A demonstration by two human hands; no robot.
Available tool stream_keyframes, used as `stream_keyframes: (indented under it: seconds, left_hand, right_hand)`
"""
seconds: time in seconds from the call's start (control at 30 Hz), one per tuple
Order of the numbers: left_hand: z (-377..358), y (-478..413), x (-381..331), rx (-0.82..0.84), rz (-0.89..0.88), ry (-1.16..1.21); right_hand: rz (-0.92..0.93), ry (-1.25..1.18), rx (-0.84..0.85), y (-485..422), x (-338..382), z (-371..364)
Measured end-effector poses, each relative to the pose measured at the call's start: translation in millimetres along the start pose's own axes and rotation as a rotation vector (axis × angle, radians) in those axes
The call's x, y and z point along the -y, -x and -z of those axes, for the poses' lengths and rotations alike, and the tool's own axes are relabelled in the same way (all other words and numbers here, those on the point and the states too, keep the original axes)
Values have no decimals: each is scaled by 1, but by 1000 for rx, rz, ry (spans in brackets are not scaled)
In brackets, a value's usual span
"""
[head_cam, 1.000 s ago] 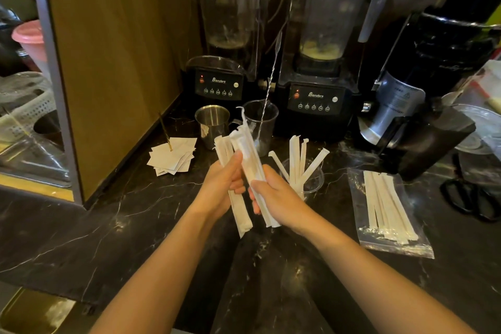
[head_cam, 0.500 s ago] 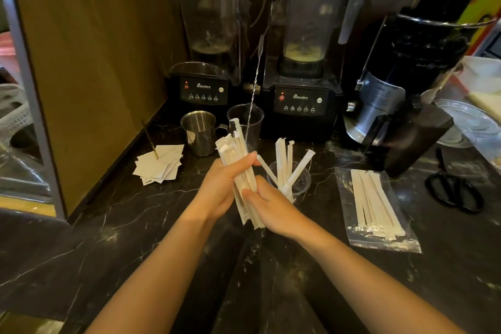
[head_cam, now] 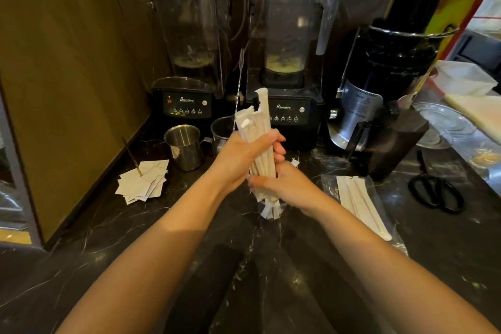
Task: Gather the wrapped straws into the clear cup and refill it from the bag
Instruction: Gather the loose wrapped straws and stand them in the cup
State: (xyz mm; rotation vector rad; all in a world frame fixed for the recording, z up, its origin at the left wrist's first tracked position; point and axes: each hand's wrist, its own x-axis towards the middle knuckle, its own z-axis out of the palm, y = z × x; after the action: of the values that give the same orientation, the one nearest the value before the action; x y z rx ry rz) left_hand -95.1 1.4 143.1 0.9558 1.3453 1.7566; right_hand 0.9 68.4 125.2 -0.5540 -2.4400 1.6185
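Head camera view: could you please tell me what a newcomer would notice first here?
The eye lands on the bundle of wrapped straws at centre, gripped by the left hand above and the right hand below, its lower ends reaching into the clear cup on the dark counter. Behind stand two blenders, and to the right lies the clear bag holding more straws.

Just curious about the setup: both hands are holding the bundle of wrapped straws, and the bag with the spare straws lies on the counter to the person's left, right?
Not quite. The head view shows the bag to the person's right. Both the left hand and right hand do hold the bundle of wrapped straws.
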Motion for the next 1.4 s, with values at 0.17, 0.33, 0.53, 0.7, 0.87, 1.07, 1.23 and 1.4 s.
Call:
stream_keyframes:
  seconds: [0.17,0.33,0.53,0.7,0.87,1.07,1.23,1.4]
  left_hand:
    - [-15,-26,-5,80,-24,-104]
    - [-18,-45,15,121,62,-99]
    - [-11,-54,42,121,115,-128]
    - [-2,-56,50,125,110,-220]
    - [7,-56,56,107,128,-240]
    - [7,-52,49,100,59,-515]
    - [13,-45,48,105,-51,-825]
    - [24,-36,54,116,61,-943]
  right_hand:
    - [28,-111,-57,-14,-12,20]
    - [-25,-156,-118,-24,-36,25]
    - [-113,-138,-119,-33,-57,21]
    - [-109,-117,-140,-38,-65,23]
    - [-44,-90,-196,-39,-69,27]
    - [36,11,-331,-38,-60,30]
    - [78,330,-265,-32,-57,30]
    - [81,675,-137,-22,-57,30]
